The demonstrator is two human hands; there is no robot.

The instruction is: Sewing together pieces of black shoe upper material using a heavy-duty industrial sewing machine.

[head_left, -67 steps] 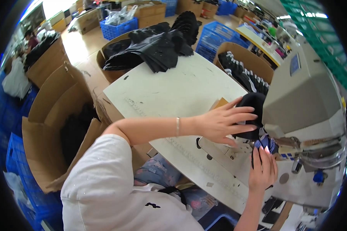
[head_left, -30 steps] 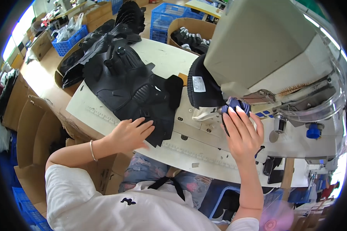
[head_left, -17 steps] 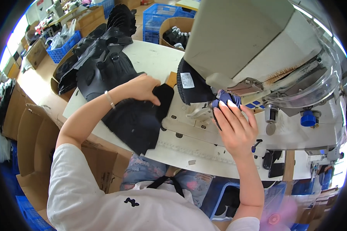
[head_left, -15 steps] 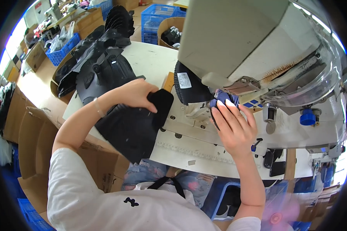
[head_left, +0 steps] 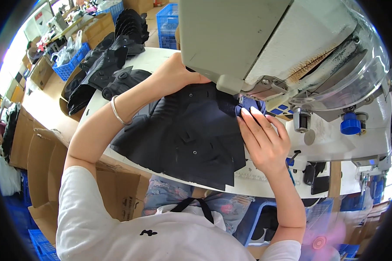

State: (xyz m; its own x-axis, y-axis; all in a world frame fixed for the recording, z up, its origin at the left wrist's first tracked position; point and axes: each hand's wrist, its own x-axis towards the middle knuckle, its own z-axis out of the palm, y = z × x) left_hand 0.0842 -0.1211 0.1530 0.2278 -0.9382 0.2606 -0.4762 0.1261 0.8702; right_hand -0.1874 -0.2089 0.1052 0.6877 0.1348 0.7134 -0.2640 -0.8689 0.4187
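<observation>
Overhead, a large white sewing machine [head_left: 265, 48] fills the upper right of the view, its head reaching out over the white desk [head_left: 265, 185]. Beneath it a big piece of black padded fabric [head_left: 187, 135] lies spread flat across the middle of the desk, its lower edge hanging just past the desk's near edge and its upper part tucked under the machine head. Further back, toward the desk's far left corner, a heap of black moulded pieces [head_left: 113, 65] is piled up, and cardboard boxes [head_left: 35, 152] stand off the desk's left edge. The left hand [head_left: 176, 76] lies on the far part of the fabric, close under the machine head, with a thin bracelet [head_left: 116, 111] round its wrist; whether its fingers pinch the cloth or only press it cannot be told. The right hand [head_left: 263, 139] rests flat on the fabric's right edge, fingers stretched out together, their tips touching a small blue fabric piece [head_left: 250, 104] right at the needle area. The two hands are apart, one each side of the machine head.
</observation>
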